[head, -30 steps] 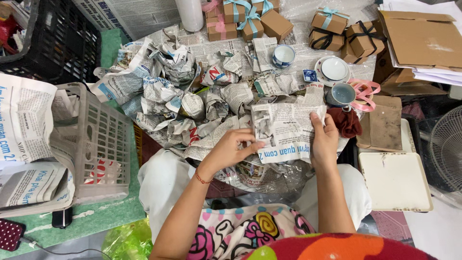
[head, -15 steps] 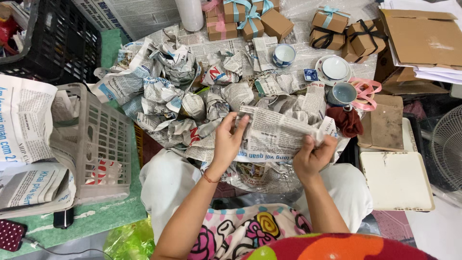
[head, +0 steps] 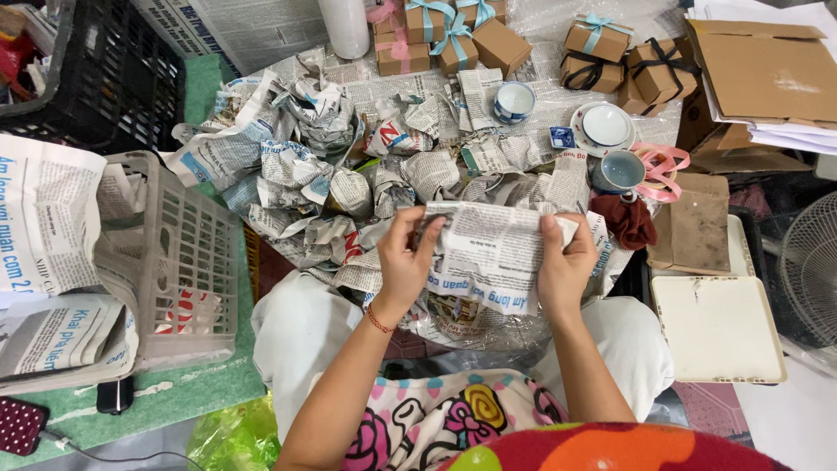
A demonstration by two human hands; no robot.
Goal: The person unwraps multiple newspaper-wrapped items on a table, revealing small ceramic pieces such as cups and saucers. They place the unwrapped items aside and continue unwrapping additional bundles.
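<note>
Basket [head: 187, 262] left — cups [head: 514, 100] behind newspaper [head: 493, 253].

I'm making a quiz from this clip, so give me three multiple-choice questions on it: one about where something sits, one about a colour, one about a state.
1. Where is the grey basket?
A. on the person's left
B. on the person's right
C. on the gift boxes

2. What colour is the bracelet on the left hand?
A. blue
B. red
C. white

3. What is the state of the newspaper sheet?
A. lying flat, untouched
B. rolled inside the basket
C. held up by both hands

Answers:
1 A, it stands beside the left knee at the picture's left.
2 B, a thin red band circles the left wrist.
3 C, the left hand and the right hand grip its two ends with their fingers.
</note>
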